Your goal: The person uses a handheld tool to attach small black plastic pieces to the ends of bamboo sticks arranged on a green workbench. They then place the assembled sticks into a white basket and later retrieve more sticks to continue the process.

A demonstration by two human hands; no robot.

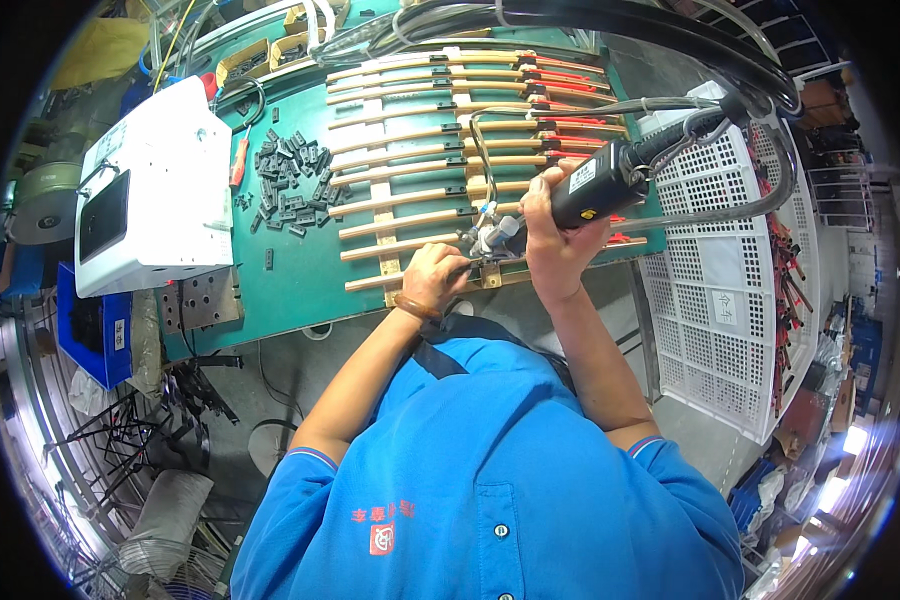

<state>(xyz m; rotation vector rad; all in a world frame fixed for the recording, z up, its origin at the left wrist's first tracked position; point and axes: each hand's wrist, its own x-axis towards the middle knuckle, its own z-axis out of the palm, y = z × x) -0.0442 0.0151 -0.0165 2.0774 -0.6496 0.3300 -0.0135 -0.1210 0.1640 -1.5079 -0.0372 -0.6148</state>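
My right hand (560,230) is wrapped round a black electric screwdriver (595,190), with its metal front end (495,238) low over the nearest rods. My left hand (437,277), with a brown bangle at the wrist, is closed at the near end of the row. Its fingertips pinch a small dark block (459,271) by the nearest rod, partly hidden by the fingers. Several light wooden rods (390,178) lie side by side across a slatted wooden rack (380,195). Black blocks (454,161) sit along their middles, and red parts (570,125) toward their right ends.
Loose black blocks (290,180) and an orange-handled screwdriver (238,162) lie on the green table (290,285). At left stand a white machine (160,190) and blue bin (95,330); at right, a white perforated crate (705,330). Hoses (710,215) and a thick cable (660,35) cross overhead.
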